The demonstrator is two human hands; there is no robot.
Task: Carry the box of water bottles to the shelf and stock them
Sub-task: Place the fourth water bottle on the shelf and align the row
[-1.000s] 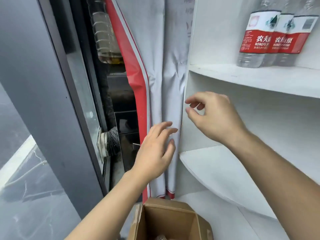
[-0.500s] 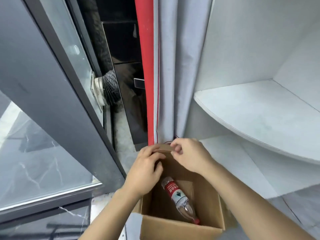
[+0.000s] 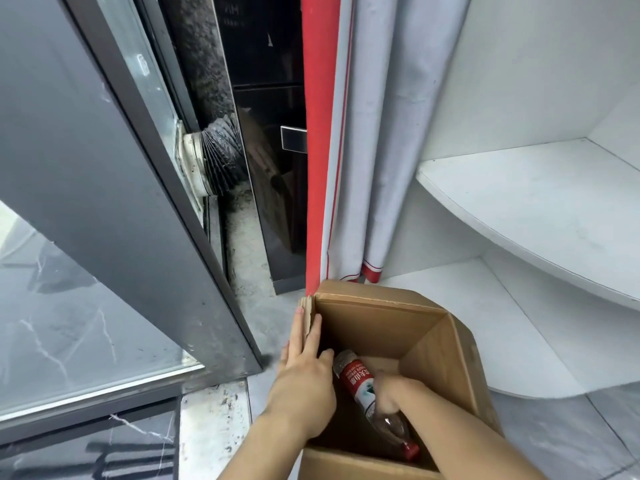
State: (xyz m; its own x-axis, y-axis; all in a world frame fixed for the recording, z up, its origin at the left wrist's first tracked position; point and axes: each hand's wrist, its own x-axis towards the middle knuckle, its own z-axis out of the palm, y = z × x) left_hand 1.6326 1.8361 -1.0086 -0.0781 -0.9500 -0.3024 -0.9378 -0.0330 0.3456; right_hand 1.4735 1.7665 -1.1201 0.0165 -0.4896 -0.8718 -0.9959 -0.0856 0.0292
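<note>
box point(image 3: 433, 327): brown cardboard, flaps open.
bottle point(image 3: 356, 379): 1, clear plastic, red-and-white label, red cap; lay on its side on the box floor.
right hand point(image 3: 391, 393): inside the box, my fingers wrapped round the bottle.
left hand point(image 3: 304, 372): straight fingers flat along the box's left flap.
shelf point(image 3: 519, 202): white, right of the box.

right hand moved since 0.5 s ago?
Yes: from the far rim of the box, the right hand went down inside it onto the bottle.
</note>
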